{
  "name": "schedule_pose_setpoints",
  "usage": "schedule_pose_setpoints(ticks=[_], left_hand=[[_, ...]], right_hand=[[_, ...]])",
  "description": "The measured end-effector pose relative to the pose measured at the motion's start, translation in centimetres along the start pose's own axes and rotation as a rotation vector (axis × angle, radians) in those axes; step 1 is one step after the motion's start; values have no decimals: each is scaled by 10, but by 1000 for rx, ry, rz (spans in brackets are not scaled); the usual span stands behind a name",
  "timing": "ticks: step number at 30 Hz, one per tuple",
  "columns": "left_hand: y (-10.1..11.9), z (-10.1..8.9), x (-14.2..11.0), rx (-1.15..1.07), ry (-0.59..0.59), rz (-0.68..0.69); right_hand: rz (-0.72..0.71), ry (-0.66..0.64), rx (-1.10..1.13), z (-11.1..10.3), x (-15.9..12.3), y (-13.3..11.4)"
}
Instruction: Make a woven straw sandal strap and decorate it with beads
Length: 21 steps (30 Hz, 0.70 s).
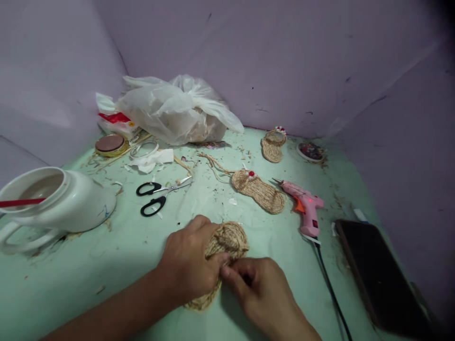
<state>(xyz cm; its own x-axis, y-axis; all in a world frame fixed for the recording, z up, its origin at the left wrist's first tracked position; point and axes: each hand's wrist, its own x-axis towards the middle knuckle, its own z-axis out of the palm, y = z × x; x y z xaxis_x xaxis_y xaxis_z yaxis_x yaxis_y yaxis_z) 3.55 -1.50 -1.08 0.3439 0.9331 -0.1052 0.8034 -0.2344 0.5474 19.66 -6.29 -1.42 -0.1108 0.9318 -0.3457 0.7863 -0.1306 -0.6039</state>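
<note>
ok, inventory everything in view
Held sole: 1, tan, front centre
Beaded sole: 1, tan, centre
Small sandal: 1, tan, back
Glue gun: 1, pink, right
Cable: 1, black, right
Scissors: 1, black/silver, left
Jug: 1, white, left
Stick: 1, red, in jug
Likely phone: 1, black, right
Bag: 1, whitish, back
Packet: 1, red/white, back left
Tin: 1, gold, back left
Ring: 1, whitish, beside tin
Papers: several, white, by ring
Dish: 1, white, back right
Fibre scraps: many, tan, scattered
Tabletop: 1, green, below
Walls: several, lilac, behind
Left hand, right hand: 1 each, on held sole
</note>
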Motion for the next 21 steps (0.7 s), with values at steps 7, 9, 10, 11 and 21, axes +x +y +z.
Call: schedule_pose_setpoints(ticks=[7, 9, 10, 11, 21], left_hand=[[-1, 4, -2, 103, 26, 145], [-1, 7, 0, 94, 44, 166], [-1, 8, 2, 83, 47, 166], [-1, 9, 3, 67, 52, 159], [-2, 17, 2, 167, 85, 252]], right_hand=[[-126, 324, 205, -44, 6, 31], [-278, 439, 140, -50, 22, 28], [-364, 389, 101, -51, 31, 25], [-435, 297, 63, -51, 39, 20], [-698, -30, -121, -42, 74, 10]])
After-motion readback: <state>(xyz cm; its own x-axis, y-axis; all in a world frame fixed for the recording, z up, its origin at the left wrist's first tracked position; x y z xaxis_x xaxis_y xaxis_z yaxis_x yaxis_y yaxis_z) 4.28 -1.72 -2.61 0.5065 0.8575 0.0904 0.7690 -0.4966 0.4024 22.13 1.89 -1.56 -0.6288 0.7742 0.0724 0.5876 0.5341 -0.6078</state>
